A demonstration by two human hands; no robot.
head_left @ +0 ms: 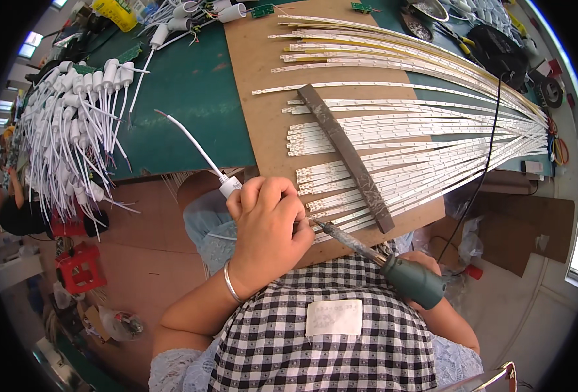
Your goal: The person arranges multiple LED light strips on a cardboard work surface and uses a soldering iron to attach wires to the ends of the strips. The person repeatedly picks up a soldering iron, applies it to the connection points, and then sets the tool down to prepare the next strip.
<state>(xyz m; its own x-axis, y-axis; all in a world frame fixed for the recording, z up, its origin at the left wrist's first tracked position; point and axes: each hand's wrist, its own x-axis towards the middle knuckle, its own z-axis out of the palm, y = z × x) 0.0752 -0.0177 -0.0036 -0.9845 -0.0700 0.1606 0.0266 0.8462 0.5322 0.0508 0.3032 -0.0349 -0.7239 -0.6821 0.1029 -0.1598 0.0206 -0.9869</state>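
My left hand [267,225] is closed around a white plastic end cap [231,187], from which a white cable [194,142] sticks out to the far left. Its fingertips are bunched over the strip ends at the board's near edge, and what they pinch there is hidden. A green-handled soldering iron [412,281] is gripped in my right hand [422,259]. The iron's tip points left and reaches the strip end beside my left fingertips. Long white LED strips [446,175] fan out to the right, with a dark brown bar [346,157] lying across several of them.
A brown board [256,59] lies under the strips on the green table [191,85]. White caps with cables [73,104] are heaped at the left edge. A black cord [488,157] crosses the strips on the right. A red stool [80,268] stands on the floor.
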